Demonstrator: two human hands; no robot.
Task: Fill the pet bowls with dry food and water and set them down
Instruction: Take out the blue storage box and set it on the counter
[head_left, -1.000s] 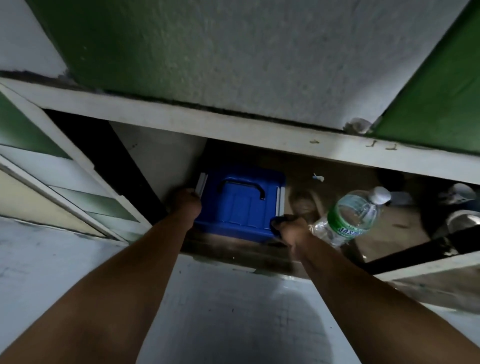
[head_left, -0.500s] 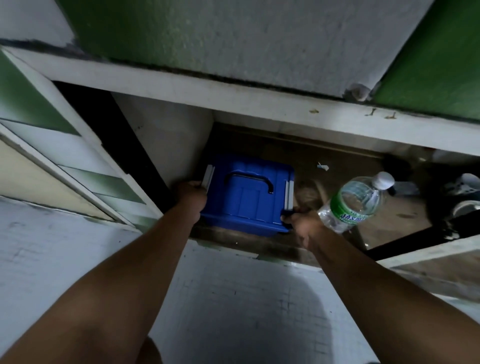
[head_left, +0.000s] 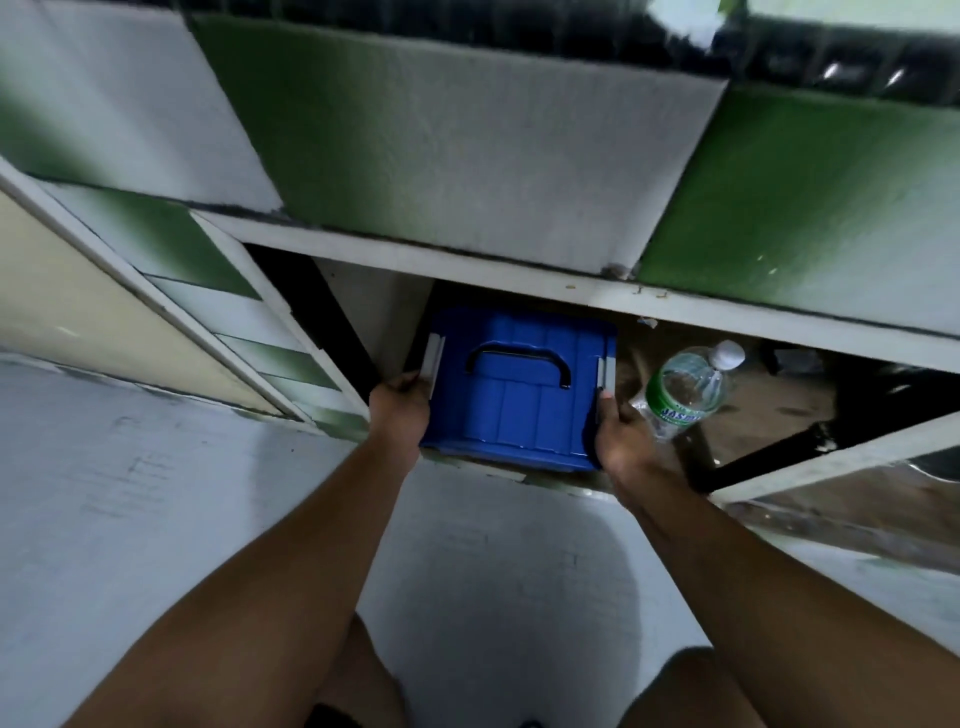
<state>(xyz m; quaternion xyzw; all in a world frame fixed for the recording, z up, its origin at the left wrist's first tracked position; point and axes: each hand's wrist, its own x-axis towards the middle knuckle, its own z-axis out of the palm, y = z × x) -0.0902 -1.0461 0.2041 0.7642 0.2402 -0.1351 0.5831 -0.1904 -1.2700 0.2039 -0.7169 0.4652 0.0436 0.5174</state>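
Since the blue box (head_left: 514, 400) is sitting low in the cabinet (head_left: 467, 262), the left hand (head_left: 400, 410) and right hand (head_left: 621, 439) are gripping its opposite sides, presumably to slide it out.

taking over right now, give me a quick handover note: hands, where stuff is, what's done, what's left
Left hand: grips the left side of the blue box.
Right hand: grips the box's right side.
Things: the box sits at the front of the low cupboard shelf with its lid on, so its contents are hidden. The water bottle lies capped on the shelf just right of the box.
Done: nothing filled that can be seen, and no bowls are in view.
Left: probably bring the box out and open it, find the bowls, fill them with dry food and water, set them down.
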